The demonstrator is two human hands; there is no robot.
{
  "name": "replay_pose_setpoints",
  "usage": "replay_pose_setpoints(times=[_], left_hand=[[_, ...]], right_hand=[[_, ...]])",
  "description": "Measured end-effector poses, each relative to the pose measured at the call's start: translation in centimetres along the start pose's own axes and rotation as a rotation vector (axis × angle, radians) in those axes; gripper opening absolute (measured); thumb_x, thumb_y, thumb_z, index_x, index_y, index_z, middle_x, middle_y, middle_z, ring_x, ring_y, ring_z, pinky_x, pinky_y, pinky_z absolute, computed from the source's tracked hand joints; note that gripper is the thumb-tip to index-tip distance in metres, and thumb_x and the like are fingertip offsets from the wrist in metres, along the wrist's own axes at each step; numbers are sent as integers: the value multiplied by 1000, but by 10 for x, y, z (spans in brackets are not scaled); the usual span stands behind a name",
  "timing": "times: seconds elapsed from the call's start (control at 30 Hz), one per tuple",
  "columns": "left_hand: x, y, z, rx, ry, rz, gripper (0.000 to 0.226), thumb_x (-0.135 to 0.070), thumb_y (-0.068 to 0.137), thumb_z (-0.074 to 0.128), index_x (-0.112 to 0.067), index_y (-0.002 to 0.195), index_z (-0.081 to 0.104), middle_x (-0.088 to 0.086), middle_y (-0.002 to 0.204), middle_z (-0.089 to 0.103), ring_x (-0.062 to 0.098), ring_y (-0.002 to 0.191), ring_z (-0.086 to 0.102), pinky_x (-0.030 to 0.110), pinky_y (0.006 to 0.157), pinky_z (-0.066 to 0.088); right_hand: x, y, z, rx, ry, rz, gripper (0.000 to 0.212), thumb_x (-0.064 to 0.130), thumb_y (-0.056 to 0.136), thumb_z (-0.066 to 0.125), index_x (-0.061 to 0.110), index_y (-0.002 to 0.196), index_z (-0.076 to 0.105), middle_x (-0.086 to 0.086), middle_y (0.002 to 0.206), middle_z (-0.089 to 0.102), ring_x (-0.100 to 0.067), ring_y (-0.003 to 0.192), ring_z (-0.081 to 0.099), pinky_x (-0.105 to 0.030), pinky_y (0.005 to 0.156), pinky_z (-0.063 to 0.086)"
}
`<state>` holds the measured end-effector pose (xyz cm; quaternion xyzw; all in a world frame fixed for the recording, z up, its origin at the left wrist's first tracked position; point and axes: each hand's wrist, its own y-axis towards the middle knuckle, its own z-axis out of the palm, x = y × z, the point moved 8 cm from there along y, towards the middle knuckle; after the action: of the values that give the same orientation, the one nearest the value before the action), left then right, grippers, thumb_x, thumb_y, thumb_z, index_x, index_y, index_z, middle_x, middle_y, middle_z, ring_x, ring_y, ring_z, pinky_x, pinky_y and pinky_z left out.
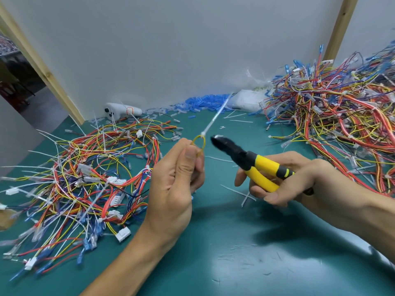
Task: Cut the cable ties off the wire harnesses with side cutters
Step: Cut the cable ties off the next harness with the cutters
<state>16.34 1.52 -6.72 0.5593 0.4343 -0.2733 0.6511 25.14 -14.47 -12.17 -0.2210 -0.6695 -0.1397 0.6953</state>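
Frame centre: left hand (177, 178) pinches yellow wire loop (198, 144), presenting its cable tie (215, 118) upward for cutting. Right hand (284, 184) wraps side cutters (256, 165), nose just beside loop; blades blurred.

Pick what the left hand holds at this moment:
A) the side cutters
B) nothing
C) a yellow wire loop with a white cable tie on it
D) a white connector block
C: the left hand pinches a yellow wire loop with a white cable tie sticking up from it, while the right hand grips the side cutters.
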Motion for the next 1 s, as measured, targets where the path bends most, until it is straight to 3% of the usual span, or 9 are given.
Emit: replay_pose_setpoints(times=[0.1, 0.23, 0.3, 0.4, 0.5, 0.63, 0.77, 1.0], left_hand=[[0, 5, -11, -39, -14, 1, 35, -34, 107, 44, -19, 75, 44, -8, 72, 39, 19, 55, 23, 36, 52, 18], [-5, 3, -7, 3, 86, 44, 35, -26, 111, 39, -24, 77, 47, -9, 73, 40, 14, 54, 29, 26, 50, 24], [-3, -1, 1, 45, 108, 37, 34, -24, 111, 38, -22, 78, 47, -7, 72, 38, 10, 56, 31, 21, 51, 27], [0, -4, 7, 88, 157, 21, 37, -27, 110, 40, -7, 78, 42, 3, 70, 37, 12, 58, 31, 21, 52, 29], [0, -3, 6, 79, 187, 17, 39, -25, 109, 40, -1, 78, 43, 8, 70, 37, 16, 57, 30, 22, 51, 28], [2, 0, -2, 17, 153, 1, 42, -25, 108, 40, 4, 77, 40, 9, 73, 36, 9, 60, 30, 20, 52, 29], [0, 0, -1, 38, 181, 25, 42, -26, 111, 42, 0, 78, 42, 4, 72, 39, 11, 58, 33, 17, 52, 31], [2, 0, -2, 30, 270, 41, 37, -25, 112, 41, -19, 76, 45, -11, 69, 38, 14, 56, 33, 28, 52, 29]], right_hand=[[7, -12, 1, -26, 170, -87, 61, 27, 58, 84, 5, 113, 72, -16, 78, 52, -24, 58, 43, -32, 52, 30], [11, -7, -19, -276, -239, -133, 41, 16, 59, 80, 20, 101, 77, -6, 67, 58, -20, 52, 45, -28, 51, 36], [9, -7, -14, -258, -334, -108, 45, 25, 57, 80, 23, 102, 77, -2, 67, 58, -18, 58, 46, -27, 52, 37], [10, -10, -5, -203, -353, -105, 58, 36, 54, 79, 23, 110, 76, -11, 71, 54, -17, 63, 46, -22, 52, 37], [11, -10, -8, -204, -360, -103, 59, 36, 54, 78, 22, 112, 75, -6, 70, 56, -19, 65, 47, -29, 57, 38], [17, -11, -10, -216, -362, -106, 61, 36, 53, 77, 22, 112, 75, -4, 70, 58, -20, 64, 48, -33, 59, 38], [19, -12, -12, -245, -410, -117, 57, 36, 51, 75, 24, 107, 77, -10, 69, 56, -19, 63, 47, -30, 57, 39], [21, -13, -11, -233, -372, -140, 58, 33, 55, 77, 21, 111, 76, -4, 69, 58, -23, 67, 47, -42, 67, 38]])
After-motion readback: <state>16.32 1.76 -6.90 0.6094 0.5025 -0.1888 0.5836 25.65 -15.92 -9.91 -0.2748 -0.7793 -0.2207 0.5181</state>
